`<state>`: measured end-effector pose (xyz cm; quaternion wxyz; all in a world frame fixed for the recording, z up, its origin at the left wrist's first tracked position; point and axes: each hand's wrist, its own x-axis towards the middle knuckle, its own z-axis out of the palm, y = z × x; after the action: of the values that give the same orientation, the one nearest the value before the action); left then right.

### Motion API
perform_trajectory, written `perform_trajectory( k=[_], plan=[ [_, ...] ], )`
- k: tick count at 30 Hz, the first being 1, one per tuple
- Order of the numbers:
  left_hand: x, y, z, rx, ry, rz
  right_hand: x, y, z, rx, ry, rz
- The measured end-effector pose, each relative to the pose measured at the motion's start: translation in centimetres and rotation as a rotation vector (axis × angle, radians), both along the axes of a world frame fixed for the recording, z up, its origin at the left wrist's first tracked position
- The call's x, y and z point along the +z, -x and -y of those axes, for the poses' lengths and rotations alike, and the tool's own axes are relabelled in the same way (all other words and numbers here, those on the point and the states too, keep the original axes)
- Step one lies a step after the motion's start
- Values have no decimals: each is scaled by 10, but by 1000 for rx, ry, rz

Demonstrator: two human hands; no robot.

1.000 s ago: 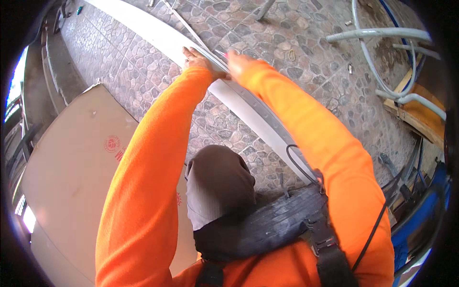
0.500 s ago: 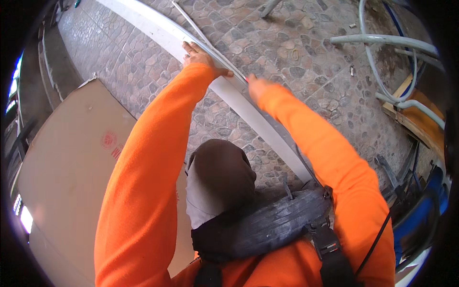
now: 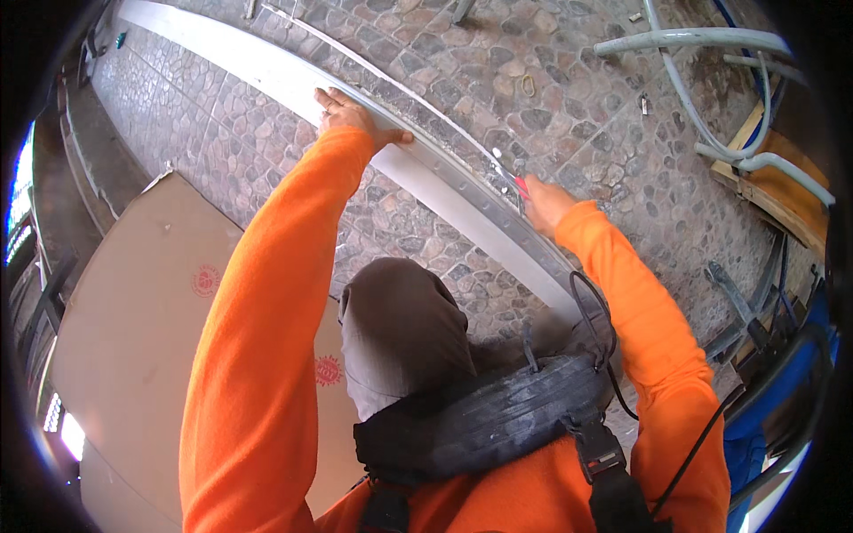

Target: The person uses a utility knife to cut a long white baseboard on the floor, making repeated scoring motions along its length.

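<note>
A long white board strip crosses the floor diagonally from far left toward my knees. Along its far edge lies a grey metal straightedge with a row of small marks or holes. My left hand presses on both, palm down, fingers apart and thumb spread. Beyond the straightedge my right hand is closed on a red-handled utility knife, mostly hidden in the fist. Close to its tip ends a thin white offcut, curving apart from the board. White crumbs lie around it.
A large brown cardboard sheet lies at left. Grey bent tubes and a wooden piece stand at far right. A black cable loops by my right forearm. The floor has a stone pattern.
My right hand has moved right and nearer to me with the knife. The thin white offcut now stands farther from the straightedge. My left hand stays pressed on the board.
</note>
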<state>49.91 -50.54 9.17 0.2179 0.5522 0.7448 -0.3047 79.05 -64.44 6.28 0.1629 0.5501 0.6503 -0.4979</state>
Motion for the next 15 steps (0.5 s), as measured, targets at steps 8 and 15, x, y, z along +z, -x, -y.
perform_trajectory(
  k=[8,15],
  plan=[
    [-15,11,0,44,-17,8,44,159,-143,-190,2,-100],
    [-28,23,3,-17,-135,24,52,200,-159,-440,316,34]
  ],
)
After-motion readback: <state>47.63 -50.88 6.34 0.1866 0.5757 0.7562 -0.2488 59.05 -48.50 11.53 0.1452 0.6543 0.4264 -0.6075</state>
